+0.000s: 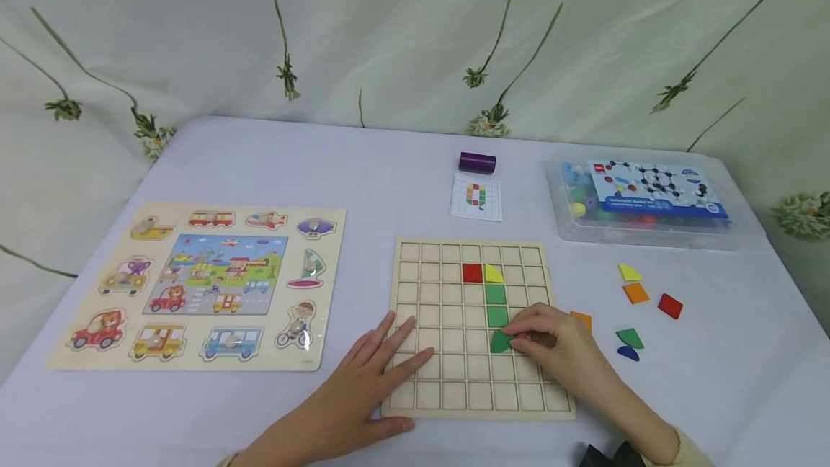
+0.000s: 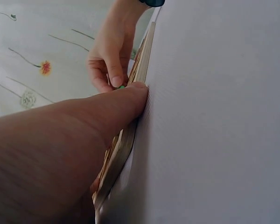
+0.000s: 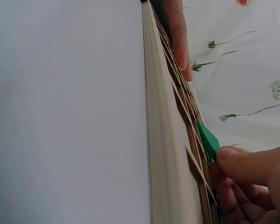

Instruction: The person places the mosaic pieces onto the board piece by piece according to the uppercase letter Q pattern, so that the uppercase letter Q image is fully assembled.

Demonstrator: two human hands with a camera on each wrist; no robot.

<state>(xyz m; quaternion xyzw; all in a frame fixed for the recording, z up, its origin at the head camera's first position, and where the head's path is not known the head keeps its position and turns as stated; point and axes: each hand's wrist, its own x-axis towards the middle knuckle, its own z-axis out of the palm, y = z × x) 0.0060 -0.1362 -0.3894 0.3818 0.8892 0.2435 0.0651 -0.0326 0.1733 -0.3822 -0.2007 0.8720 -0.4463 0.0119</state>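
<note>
My right hand [image 1: 551, 341] pinches a green piece [image 1: 500, 341] with one rounded side between thumb and fingertips. In the right wrist view the green piece [image 3: 208, 141] is tilted, right at the grid's slats. The wooden grid board [image 1: 428, 396] lies in front of me. Set in its cells are a red square [image 1: 472, 273], a yellow quarter-round [image 1: 493, 274] and two green squares [image 1: 496, 294] in a column below the yellow. My left hand [image 1: 366, 388] rests on the board's left side, fingers spread, thumb near the front edge.
Right of the board lie loose pieces: yellow [image 1: 628, 272], orange [image 1: 635, 292], red [image 1: 670, 305], green [image 1: 630, 338] and blue [image 1: 627, 353]. Behind it are a pattern card [image 1: 460, 206] and purple cylinder [image 1: 477, 163]. A vehicle puzzle [image 1: 327, 265] lies left, a plastic case [image 1: 648, 235] back right.
</note>
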